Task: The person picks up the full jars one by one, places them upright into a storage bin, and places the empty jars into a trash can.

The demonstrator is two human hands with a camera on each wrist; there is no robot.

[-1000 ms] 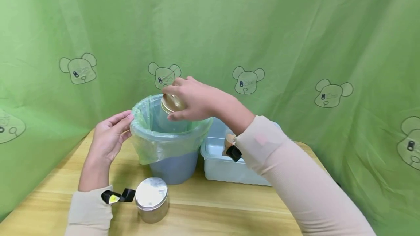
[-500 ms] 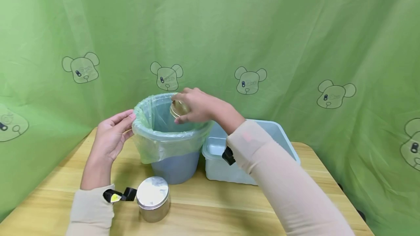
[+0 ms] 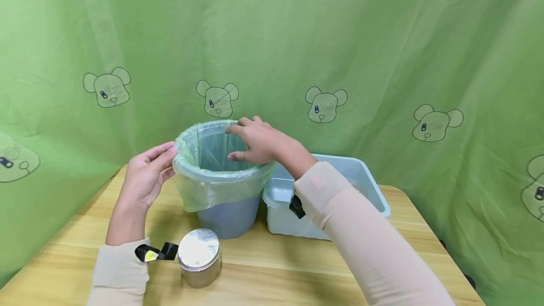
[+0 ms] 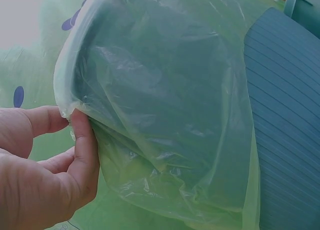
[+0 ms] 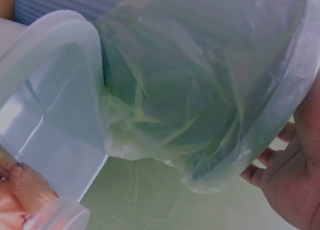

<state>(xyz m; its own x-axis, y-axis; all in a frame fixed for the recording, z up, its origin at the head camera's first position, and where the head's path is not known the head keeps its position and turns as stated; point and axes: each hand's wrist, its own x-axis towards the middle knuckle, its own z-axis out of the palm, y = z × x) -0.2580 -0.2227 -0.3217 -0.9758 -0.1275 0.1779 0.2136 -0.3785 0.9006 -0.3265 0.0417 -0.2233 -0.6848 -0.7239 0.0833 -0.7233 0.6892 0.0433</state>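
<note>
A blue trash can stands on the table, lined with a thin green trash bag folded over its rim. My left hand is at the can's left rim; in the left wrist view its thumb and finger pinch the bag at the edge. Over the can's right side is my right hand, fingers spread and holding nothing. The right wrist view has this hand beside the rim. No jar shows inside the can; its bottom is hidden. A jar with a silver lid stands in front.
To the can's right sits a light blue plastic basin, partly behind my right sleeve. In the right wrist view the basin holds brown-orange pieces beside a clear plastic rim. A green curtain hangs behind the table.
My right hand lowered a metal-lidded jar into the trash can and let go of it; the jar has dropped from sight. My left hand has stayed at the rim.
</note>
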